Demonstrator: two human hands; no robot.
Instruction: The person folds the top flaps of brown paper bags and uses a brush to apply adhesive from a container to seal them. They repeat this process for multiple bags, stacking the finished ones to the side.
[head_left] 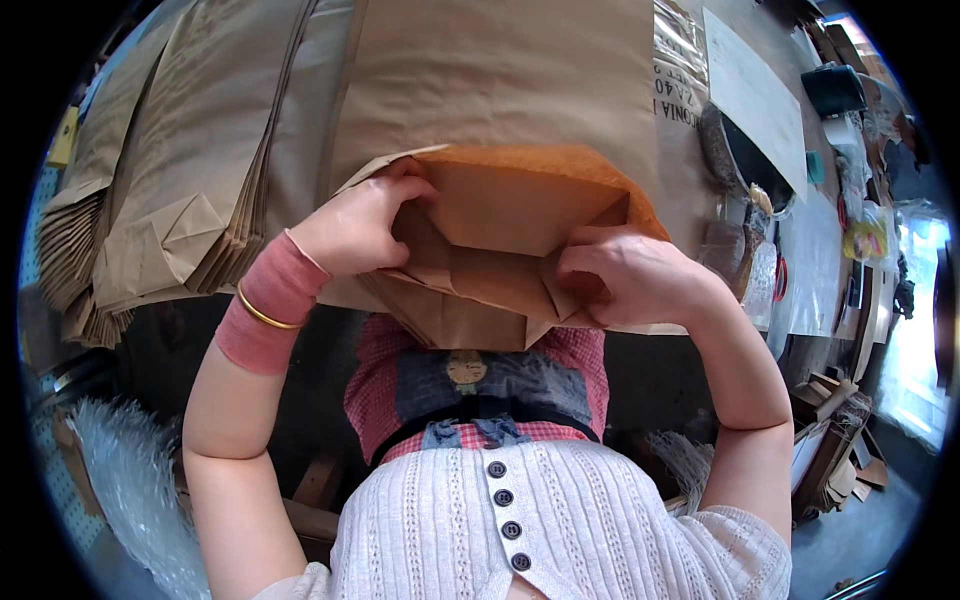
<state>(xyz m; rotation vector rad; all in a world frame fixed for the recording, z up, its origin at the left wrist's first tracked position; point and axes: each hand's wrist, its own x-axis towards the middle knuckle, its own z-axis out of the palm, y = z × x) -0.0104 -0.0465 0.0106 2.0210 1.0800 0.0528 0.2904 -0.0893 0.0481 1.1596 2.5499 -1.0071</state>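
Observation:
A large brown paper bag (500, 75) lies flat on the table, its near end spread apart into a wide pocket. My left hand (360, 215) grips the left side of that opening, thumb and fingers curled round the paper fold. At the right side, my right hand (625, 272) has its fingers bent into the opening and closed on the fold there. Between the hands the inner folded flaps show, and a folded lower flap hangs past the table edge toward my lap. An orange-brown strip of paper lines the upper rim of the opening.
Stacks of brown paper bags (200, 130) lie on the left of the table. On the right are a white sheet (755, 95), a dark tray-like object (728, 150) and plastic packets. White plastic strands (130, 480) hang below at the left. Wood and paper scraps (840, 450) sit at the lower right.

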